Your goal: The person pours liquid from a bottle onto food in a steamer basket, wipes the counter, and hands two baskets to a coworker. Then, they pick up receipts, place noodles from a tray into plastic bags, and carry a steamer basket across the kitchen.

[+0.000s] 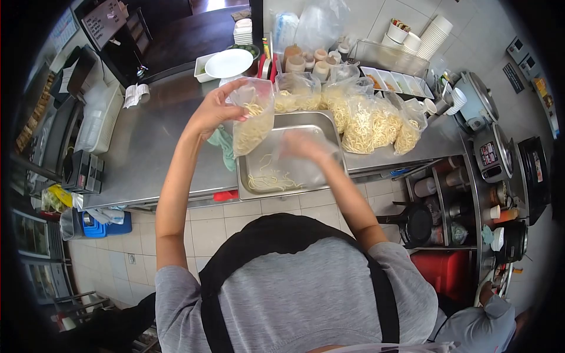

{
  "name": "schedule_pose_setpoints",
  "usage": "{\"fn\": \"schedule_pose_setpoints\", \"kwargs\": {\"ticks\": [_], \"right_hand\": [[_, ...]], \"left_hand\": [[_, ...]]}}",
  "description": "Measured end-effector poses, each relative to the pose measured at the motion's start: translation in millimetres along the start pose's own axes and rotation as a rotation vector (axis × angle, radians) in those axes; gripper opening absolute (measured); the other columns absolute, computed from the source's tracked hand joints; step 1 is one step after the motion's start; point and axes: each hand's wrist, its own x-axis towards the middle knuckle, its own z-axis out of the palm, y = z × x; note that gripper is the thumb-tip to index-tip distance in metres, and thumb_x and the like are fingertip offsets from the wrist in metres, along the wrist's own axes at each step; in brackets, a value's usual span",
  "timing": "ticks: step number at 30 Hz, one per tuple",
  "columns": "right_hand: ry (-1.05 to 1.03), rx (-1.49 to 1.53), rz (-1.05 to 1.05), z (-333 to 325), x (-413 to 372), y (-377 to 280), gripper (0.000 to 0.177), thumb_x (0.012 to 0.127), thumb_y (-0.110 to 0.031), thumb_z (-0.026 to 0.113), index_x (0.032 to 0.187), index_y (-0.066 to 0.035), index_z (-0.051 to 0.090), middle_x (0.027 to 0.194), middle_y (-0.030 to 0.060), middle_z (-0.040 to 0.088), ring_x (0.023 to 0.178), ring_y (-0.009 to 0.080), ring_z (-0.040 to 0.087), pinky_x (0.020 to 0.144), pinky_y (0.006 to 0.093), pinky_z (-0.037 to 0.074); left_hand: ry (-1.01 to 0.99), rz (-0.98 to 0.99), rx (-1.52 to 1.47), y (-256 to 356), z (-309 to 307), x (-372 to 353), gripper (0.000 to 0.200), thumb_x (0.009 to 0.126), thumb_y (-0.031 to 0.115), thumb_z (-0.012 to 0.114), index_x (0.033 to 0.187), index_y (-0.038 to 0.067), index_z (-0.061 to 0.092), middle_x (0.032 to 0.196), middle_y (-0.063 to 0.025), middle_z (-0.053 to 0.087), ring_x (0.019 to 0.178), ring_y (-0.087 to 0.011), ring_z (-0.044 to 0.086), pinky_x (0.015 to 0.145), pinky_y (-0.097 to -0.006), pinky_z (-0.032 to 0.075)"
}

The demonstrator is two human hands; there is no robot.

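My left hand (220, 112) pinches the upper edge of a clear plastic bag of noodles (253, 126), holding it up over the left edge of a metal tray (240, 176). My right hand (303, 147) is over the tray, smeared by motion, so its fingers cannot be made out. A see-through blur, perhaps plastic, shows beside it. Loose noodles (271, 181) lie on the tray's bottom near its front. To the right of the tray stand several filled noodle bags (360, 126), and more noodle bags (300, 91) sit behind it.
A green cloth (222, 147) lies left of the tray. Behind are a white plate (229, 63), sauce bottles (321, 69) and a condiment box (400, 82). Rice cookers (475, 100) stand at the right end. A pan (416, 225) juts out below the counter; another person (479, 326) is at lower right.
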Motion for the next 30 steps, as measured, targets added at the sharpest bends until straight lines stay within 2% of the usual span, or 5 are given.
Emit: {"fn": "schedule_pose_setpoints", "kwargs": {"ticks": [8, 16, 22, 27, 30], "right_hand": [[-0.119, -0.046, -0.019, 140, 1, 6, 0.03, 0.064, -0.018, 0.068, 0.089, -0.001, 0.062, 0.085, 0.0163, 0.064, 0.08, 0.0297, 0.063, 0.073, 0.0385, 0.05], [-0.189, 1.059, -0.009, -25, -15, 33, 0.016, 0.071, -0.006, 0.064, 0.085, -0.001, 0.06, 0.074, 0.0049, 0.06, 0.064, 0.01, 0.059, 0.057, 0.0254, 0.049], [0.162, 1.389, -0.077, -112, -12, 4, 0.016, 0.074, -0.007, 0.067, 0.088, -0.004, 0.06, 0.078, 0.0018, 0.061, 0.066, 0.0084, 0.059, 0.058, 0.0219, 0.049], [0.523, 1.203, -0.169, -75, 39, -6, 0.017, 0.074, -0.005, 0.066, 0.087, 0.001, 0.058, 0.078, 0.0066, 0.061, 0.073, 0.0189, 0.063, 0.064, 0.0302, 0.051], [0.391, 0.242, -0.135, -59, 51, -14, 0.02, 0.072, -0.009, 0.066, 0.089, 0.0, 0.06, 0.08, 0.0144, 0.063, 0.08, 0.028, 0.063, 0.07, 0.0349, 0.05]], "left_hand": [[0.019, 0.016, -0.012, 6, -4, -7, 0.07, 0.069, -0.008, 0.062, 0.133, -0.002, 0.035, 0.136, -0.0112, 0.038, 0.079, -0.0109, 0.062, 0.068, -0.0221, 0.052], [-0.013, 0.018, -0.037, -20, 11, 2, 0.072, 0.068, -0.006, 0.063, 0.134, 0.0, 0.035, 0.109, -0.0129, 0.058, 0.073, -0.0108, 0.061, 0.067, -0.0249, 0.052], [-0.06, -0.097, 0.056, -77, 17, 18, 0.076, 0.065, -0.005, 0.06, 0.136, 0.001, 0.032, 0.076, -0.0077, 0.064, 0.06, -0.0095, 0.06, 0.061, -0.0206, 0.046], [-0.092, -0.134, 0.082, -64, 17, 19, 0.075, 0.067, -0.007, 0.061, 0.136, -0.001, 0.031, 0.101, -0.0133, 0.061, 0.07, -0.0112, 0.062, 0.064, -0.0236, 0.051], [-0.024, -0.097, 0.006, -51, 21, 14, 0.074, 0.066, -0.007, 0.061, 0.135, -0.002, 0.033, 0.099, -0.0124, 0.061, 0.069, -0.0111, 0.062, 0.064, -0.0236, 0.051]]}}
